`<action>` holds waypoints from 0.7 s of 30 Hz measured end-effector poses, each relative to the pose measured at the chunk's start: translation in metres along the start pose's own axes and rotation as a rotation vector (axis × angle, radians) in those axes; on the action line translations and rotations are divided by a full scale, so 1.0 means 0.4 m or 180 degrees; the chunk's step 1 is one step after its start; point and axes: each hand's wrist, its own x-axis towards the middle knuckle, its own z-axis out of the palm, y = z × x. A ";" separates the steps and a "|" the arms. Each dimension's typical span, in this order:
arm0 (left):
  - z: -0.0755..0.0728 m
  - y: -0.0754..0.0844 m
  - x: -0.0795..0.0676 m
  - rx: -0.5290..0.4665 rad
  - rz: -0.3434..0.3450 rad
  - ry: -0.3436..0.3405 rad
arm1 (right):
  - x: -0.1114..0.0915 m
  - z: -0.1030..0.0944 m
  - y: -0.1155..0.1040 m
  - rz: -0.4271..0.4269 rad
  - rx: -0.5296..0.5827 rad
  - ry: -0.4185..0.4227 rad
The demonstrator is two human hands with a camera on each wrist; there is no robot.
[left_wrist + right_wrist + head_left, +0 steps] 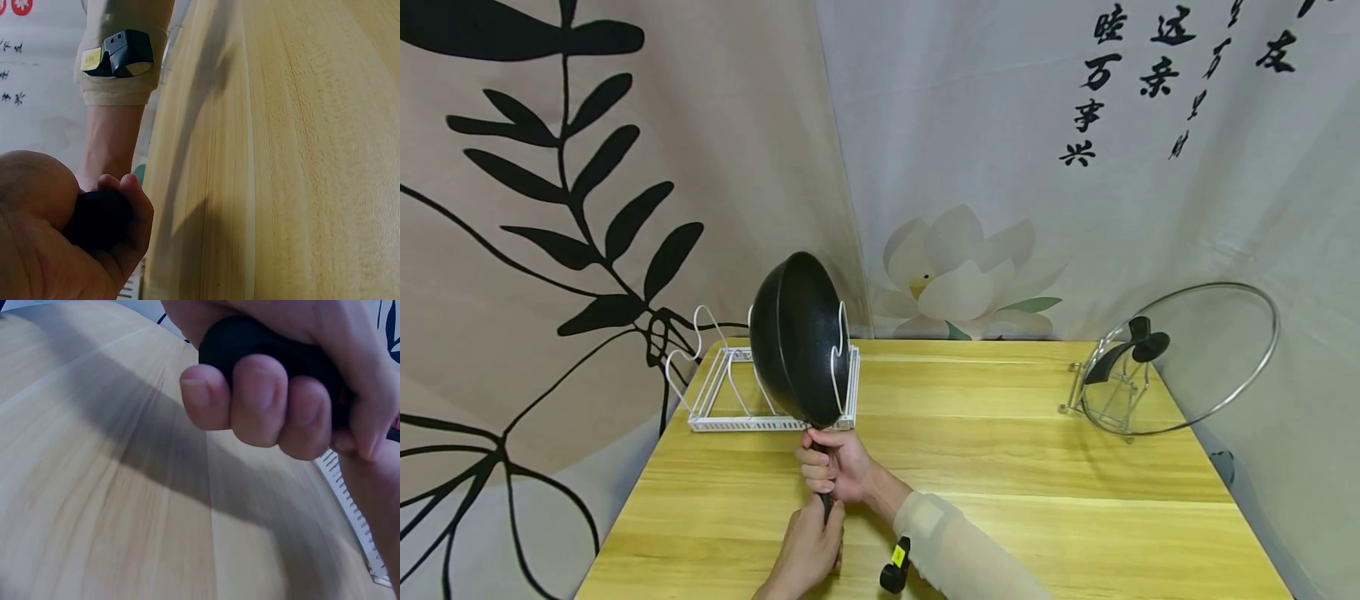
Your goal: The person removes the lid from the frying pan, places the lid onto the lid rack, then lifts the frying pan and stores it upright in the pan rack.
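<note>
A black wok (786,342) stands on its edge in a white wire rack (745,423), its open side turned to the right. Its black handle (100,219) points down toward me. My left hand (805,546) grips the end of the handle, fingers curled round it. Just above, nearer the wok, my right hand (846,468) holds the same handle, right by the rack's front edge. In the right wrist view, the curled fingers (259,400) are wrapped round the handle over the wooden table.
The wooden table (1000,467) runs back to a printed curtain (970,125). Toward the right, a glass lid (1247,400) with a steel rim and black knob leans upright on a small metal stand (1120,400). The rack's left wire loops (700,333) stick up beside the wok.
</note>
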 end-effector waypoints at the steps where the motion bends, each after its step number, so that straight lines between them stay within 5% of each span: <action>1: -0.001 0.000 0.000 -0.0022 -0.0009 -0.0018 | 0.000 0.000 0.000 0.0002 -0.0007 0.0020; 13: -0.004 0.001 0.000 -0.0274 -0.0258 -0.0159 | 0.001 0.013 -0.001 0.0060 -0.0275 0.0513; 21: -0.013 0.005 0.000 0.0017 -0.0206 -0.0108 | 0.000 0.026 -0.004 0.0097 -0.0475 0.0758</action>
